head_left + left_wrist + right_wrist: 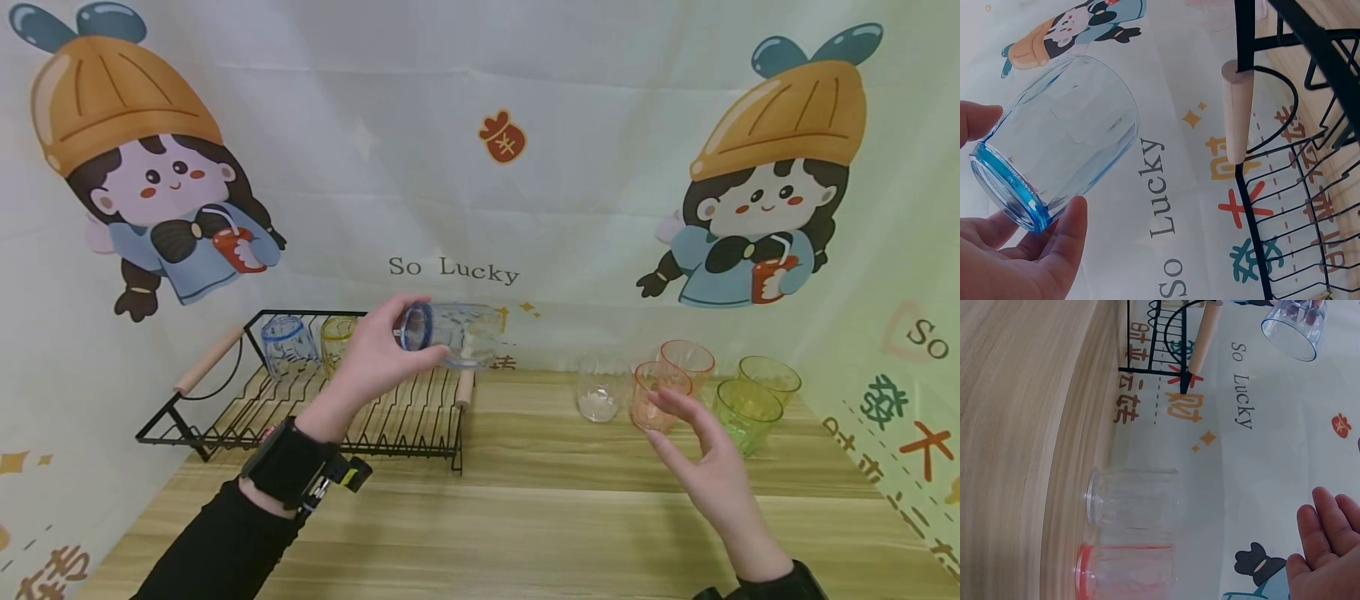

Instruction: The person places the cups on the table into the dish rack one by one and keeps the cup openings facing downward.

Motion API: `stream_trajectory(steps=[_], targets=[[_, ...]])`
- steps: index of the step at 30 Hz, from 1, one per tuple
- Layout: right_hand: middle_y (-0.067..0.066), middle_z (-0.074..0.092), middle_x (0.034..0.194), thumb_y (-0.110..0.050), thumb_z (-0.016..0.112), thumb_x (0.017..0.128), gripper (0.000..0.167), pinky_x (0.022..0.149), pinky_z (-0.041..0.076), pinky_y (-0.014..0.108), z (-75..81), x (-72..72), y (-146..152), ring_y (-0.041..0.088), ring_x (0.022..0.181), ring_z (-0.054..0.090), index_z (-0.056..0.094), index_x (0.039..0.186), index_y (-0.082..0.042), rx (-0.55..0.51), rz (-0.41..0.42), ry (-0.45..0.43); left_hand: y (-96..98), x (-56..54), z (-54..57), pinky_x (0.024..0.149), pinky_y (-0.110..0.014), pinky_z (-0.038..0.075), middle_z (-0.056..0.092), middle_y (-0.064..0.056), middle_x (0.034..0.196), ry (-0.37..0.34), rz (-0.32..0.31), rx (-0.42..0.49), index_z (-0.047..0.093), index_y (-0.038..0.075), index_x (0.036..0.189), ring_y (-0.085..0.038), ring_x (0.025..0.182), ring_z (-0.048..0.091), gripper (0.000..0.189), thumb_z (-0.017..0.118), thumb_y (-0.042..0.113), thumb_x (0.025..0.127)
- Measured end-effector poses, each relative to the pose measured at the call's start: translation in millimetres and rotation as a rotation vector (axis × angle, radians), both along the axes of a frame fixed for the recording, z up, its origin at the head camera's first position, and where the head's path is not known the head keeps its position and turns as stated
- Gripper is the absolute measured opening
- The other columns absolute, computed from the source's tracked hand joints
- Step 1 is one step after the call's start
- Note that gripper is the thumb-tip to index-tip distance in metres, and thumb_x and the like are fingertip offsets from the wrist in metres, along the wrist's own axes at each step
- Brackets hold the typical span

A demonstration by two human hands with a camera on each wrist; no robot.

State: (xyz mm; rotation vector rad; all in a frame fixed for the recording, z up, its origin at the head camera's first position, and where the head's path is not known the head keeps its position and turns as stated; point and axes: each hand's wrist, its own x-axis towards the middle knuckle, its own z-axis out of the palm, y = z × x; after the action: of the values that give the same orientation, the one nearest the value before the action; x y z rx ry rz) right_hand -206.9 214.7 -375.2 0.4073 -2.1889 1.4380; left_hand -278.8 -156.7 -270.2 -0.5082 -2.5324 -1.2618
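Note:
My left hand (375, 346) grips a blue-tinted drinking glass (461, 333) by its thick base, thumb on one side and fingers on the other. The glass lies sideways in the air above the right end of a black wire dish rack (405, 452), its mouth turned to the right. Seen from the left wrist, the glass (1075, 125) looks empty. My right hand (708, 475) is raised with thumb and fingers apart and nothing between them. In the head view it overlaps a red-tinted glass (641, 400); the right wrist view shows its fingers (1319, 531) away from the glasses.
On the rack's left part stand a blue glass (288, 348) and a yellow glass (337, 333). Right of the rack, on the wooden table (525, 517), are a clear glass (597, 400), another red glass (688, 358), a green glass (750, 408) and a yellow glass (776, 375). A printed cloth hangs behind.

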Motion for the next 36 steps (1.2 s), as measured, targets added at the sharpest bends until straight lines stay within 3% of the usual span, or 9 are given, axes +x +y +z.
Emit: stream_trajectory(steps=[3, 11, 19, 29, 36], targets=[[0.007, 0.06, 0.133, 0.0, 0.067, 0.092, 0.05, 0.108, 0.027, 0.061, -1.6, -1.4, 2.2, 0.0, 0.119, 0.045, 0.051, 0.139, -0.002, -0.007, 0.006, -0.006, -2.6, -3.0, 3.6, 0.08, -0.042, 0.056, 0.056, -0.015, 0.128, -0.01, 0.012, -0.022, 0.047, 0.006, 0.144, -0.03, 0.102, 0.058, 0.072, 0.08, 0.021, 0.081], [0.003, 0.061, 0.131, 0.001, 0.068, 0.091, 0.05, 0.108, 0.026, 0.065, -6.5, -5.0, 6.8, -0.001, 0.117, 0.047, 0.052, 0.138, -0.001, -0.004, 0.002, 0.007, -11.2, -14.0, 10.0, 0.081, -0.043, 0.056, 0.054, -0.016, 0.131, -0.043, 0.018, -0.05, 0.044, 0.007, 0.147, -0.031, 0.105, 0.058, 0.075, 0.079, 0.024, 0.082], [0.016, 0.061, 0.13, -0.001, 0.069, 0.091, 0.049, 0.104, 0.026, 0.07, -13.1, -9.0, 11.7, -0.003, 0.115, 0.046, 0.052, 0.137, 0.0, 0.015, -0.012, -0.009, -18.3, -26.9, 14.0, 0.08, -0.043, 0.055, 0.056, -0.017, 0.125, -0.064, 0.03, -0.096, 0.043, 0.007, 0.146, -0.031, 0.101, 0.058, 0.074, 0.078, 0.026, 0.084], [0.022, 0.058, 0.132, -0.005, 0.069, 0.092, 0.049, 0.104, 0.024, 0.072, -17.4, -11.8, 16.1, -0.003, 0.115, 0.045, 0.052, 0.138, 0.0, 0.044, -0.023, -0.042, -24.1, -38.1, 15.6, 0.103, -0.053, 0.043, 0.045, -0.019, 0.145, -0.108, 0.078, -0.19, 0.037, 0.008, 0.15, -0.037, 0.128, 0.046, 0.076, 0.074, 0.03, 0.088], [0.022, 0.057, 0.134, -0.009, 0.068, 0.094, 0.05, 0.104, 0.022, 0.075, -20.2, -10.8, 21.9, -0.003, 0.115, 0.044, 0.051, 0.139, -0.001, 0.052, -0.035, -0.083, -26.8, -46.8, 14.4, 0.109, -0.052, 0.036, 0.039, -0.021, 0.15, -0.14, 0.087, -0.24, 0.035, 0.005, 0.151, -0.039, 0.136, 0.038, 0.075, 0.071, 0.029, 0.09]])
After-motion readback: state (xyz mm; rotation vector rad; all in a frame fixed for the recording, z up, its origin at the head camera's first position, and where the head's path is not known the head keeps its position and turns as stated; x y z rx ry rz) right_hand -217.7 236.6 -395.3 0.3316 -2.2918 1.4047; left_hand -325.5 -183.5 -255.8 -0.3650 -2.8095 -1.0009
